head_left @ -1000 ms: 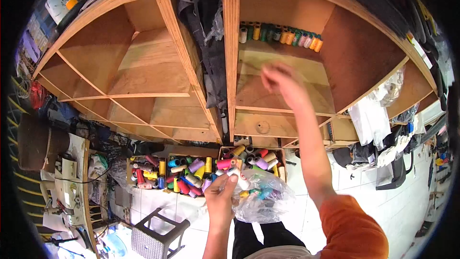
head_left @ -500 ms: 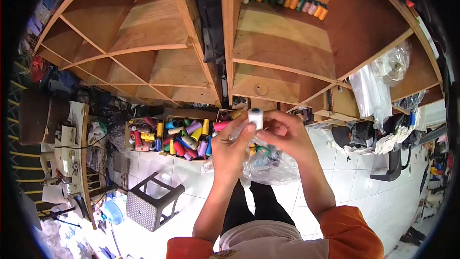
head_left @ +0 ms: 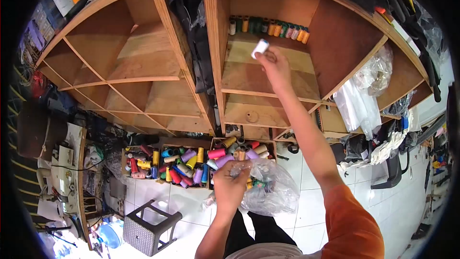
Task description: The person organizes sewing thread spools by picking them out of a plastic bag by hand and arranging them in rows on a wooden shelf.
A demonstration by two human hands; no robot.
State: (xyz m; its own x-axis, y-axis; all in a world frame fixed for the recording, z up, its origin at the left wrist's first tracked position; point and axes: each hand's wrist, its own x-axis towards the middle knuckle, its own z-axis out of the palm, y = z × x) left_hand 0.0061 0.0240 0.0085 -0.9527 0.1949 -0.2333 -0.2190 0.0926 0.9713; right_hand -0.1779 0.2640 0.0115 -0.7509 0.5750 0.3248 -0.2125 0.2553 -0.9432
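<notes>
A white thread spool (head_left: pixel 260 49) is gripped in my right hand (head_left: pixel 275 62), which reaches into the upper right shelf compartment. The spool is tilted and held in the air, in front of a row of thread spools (head_left: pixel 273 28) at the back of that compartment. Low in front of my body, my left hand (head_left: pixel 231 182) is closed on the gathered top of a clear plastic bag (head_left: pixel 272 196). Through the bag I make out some coloured spools, partly blurred by the film.
Boxes of mixed coloured spools (head_left: pixel 184 168) sit below the wooden shelf unit (head_left: pixel 215 43). A grey plastic stool (head_left: pixel 148 230) stands on the tiled floor at left, near a sewing machine (head_left: pixel 64 172). Plastic bags (head_left: pixel 354 105) hang at the right of the shelves.
My right hand has moved up and away from my left, carrying the white spool into the upper compartment. My left hand has lowered with the plastic bag. The view has shifted.
</notes>
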